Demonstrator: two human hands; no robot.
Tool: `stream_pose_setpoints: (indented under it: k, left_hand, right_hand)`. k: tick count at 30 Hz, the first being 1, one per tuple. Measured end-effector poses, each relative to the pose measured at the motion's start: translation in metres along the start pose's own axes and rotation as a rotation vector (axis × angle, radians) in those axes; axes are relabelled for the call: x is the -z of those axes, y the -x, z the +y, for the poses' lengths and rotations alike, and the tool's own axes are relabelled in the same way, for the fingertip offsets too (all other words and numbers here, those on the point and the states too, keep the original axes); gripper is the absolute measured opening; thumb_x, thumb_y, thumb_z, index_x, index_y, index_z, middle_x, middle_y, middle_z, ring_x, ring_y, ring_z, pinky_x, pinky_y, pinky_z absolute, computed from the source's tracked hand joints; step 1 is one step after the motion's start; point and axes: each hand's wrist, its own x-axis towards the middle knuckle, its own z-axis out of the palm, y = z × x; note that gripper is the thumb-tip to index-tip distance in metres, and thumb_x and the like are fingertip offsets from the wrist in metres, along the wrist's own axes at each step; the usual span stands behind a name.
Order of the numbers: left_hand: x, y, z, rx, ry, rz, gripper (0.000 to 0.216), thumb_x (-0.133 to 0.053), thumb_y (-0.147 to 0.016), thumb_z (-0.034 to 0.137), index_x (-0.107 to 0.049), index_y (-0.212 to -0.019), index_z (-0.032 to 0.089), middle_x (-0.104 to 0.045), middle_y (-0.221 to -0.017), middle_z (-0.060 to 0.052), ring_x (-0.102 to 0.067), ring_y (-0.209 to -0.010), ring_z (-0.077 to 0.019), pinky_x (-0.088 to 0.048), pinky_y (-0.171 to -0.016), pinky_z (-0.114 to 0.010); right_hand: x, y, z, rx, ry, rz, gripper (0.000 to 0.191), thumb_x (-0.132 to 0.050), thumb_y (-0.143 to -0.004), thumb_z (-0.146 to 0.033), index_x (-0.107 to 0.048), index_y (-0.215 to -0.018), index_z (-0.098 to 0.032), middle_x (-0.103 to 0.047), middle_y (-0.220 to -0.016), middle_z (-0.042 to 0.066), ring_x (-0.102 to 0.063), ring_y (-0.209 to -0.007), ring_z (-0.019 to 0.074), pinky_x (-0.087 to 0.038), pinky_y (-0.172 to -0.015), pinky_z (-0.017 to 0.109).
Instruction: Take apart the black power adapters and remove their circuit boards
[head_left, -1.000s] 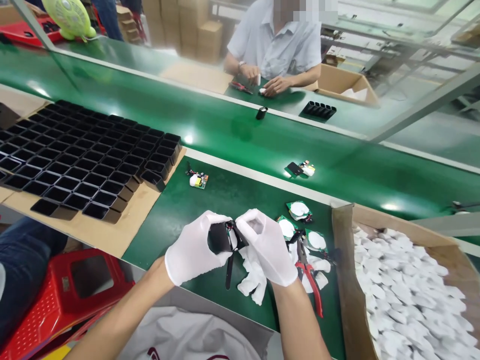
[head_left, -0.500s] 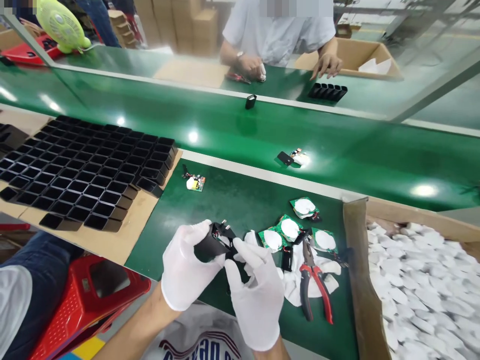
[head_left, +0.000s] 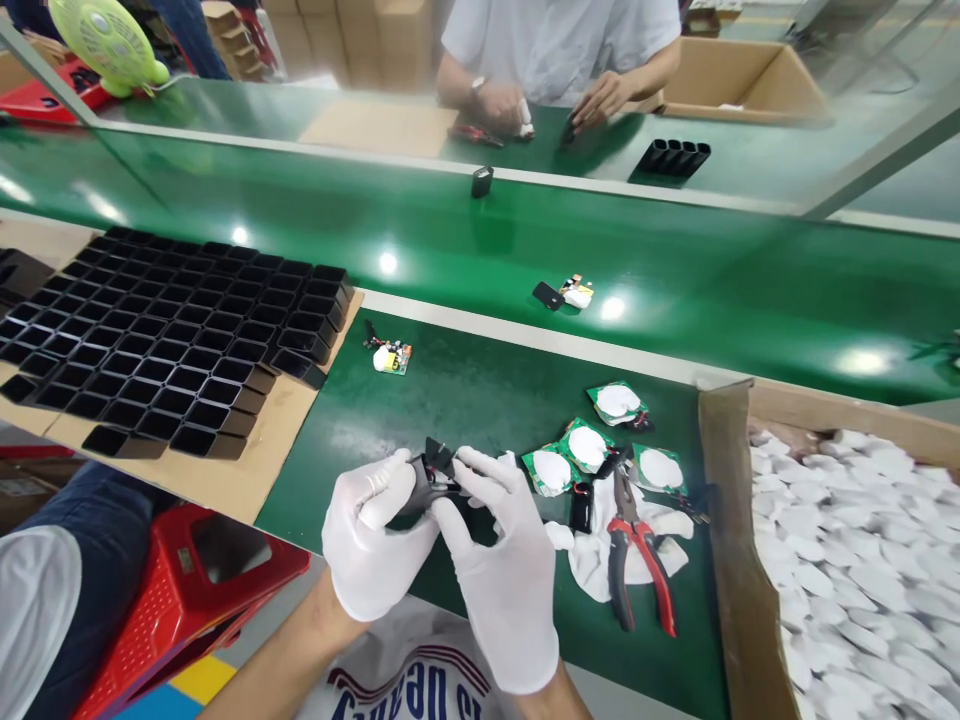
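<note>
My left hand (head_left: 375,540), in a white glove, is closed around a small black plastic case (head_left: 421,492). Its open end faces my right hand (head_left: 506,570), gloved too. Between thumb and fingers, that hand pinches a black end cap (head_left: 439,457) at the opening; small parts inside the case are mostly hidden by my fingers. To the right lie several green circuit boards (head_left: 551,470) topped with white pads. Pliers (head_left: 634,545) with red and black handles rest on a white cloth (head_left: 589,570). Another circuit board (head_left: 391,357) lies farther back on the left.
Rows of black cases (head_left: 172,340) stand on cardboard (head_left: 277,440) at left. A carton (head_left: 739,540) of white pads stands at right. The green conveyor belt (head_left: 315,230) carries a case (head_left: 482,181) and a board with a black cap (head_left: 548,295). A co-worker's hands (head_left: 600,98) work opposite.
The black end cap now stands up at the case's mouth, and the case has turned in my left hand. Items on the belt have shifted left. The co-worker's hand now holds a dark piece.
</note>
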Motion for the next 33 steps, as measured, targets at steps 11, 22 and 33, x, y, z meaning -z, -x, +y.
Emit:
stream_pose_setpoints:
  k: [11,22,33]
  left_hand:
    - [0.002,0.004,-0.003,0.004,0.015,-0.016,0.024,-0.079,-0.078,0.017,-0.079,-0.102,0.021,-0.081,-0.11,-0.01,-0.082,-0.096,-0.0292,-0.072,-0.079,-0.038]
    - [-0.004,0.002,-0.007,-0.034,0.107,-0.081,0.024,-0.077,-0.078,0.014,-0.08,-0.1,0.026,-0.083,-0.095,-0.003,-0.083,-0.088,-0.0243,-0.071,-0.083,-0.037]
    - [-0.004,-0.004,0.0,0.167,0.079,-0.103,0.05,-0.087,-0.068,0.032,-0.073,-0.115,0.023,-0.078,-0.105,-0.005,-0.081,-0.094,-0.0271,-0.069,-0.085,-0.04]
  right_hand:
    - [-0.002,0.005,0.005,0.097,0.053,0.043,0.025,-0.069,-0.098,-0.032,-0.081,-0.12,-0.029,-0.079,-0.126,0.008,-0.067,-0.133,0.0394,-0.055,-0.113,0.067]
    - [-0.003,0.01,0.006,0.099,0.088,0.112,0.019,-0.073,-0.096,-0.032,-0.081,-0.112,-0.028,-0.081,-0.124,0.008,-0.065,-0.136,0.0401,-0.055,-0.11,0.066]
    - [0.023,-0.027,0.016,-0.221,-0.392,-0.233,0.041,-0.077,-0.084,-0.032,-0.075,-0.124,-0.024,-0.082,-0.105,0.006,-0.078,-0.091,0.0233,-0.065,-0.089,0.041]
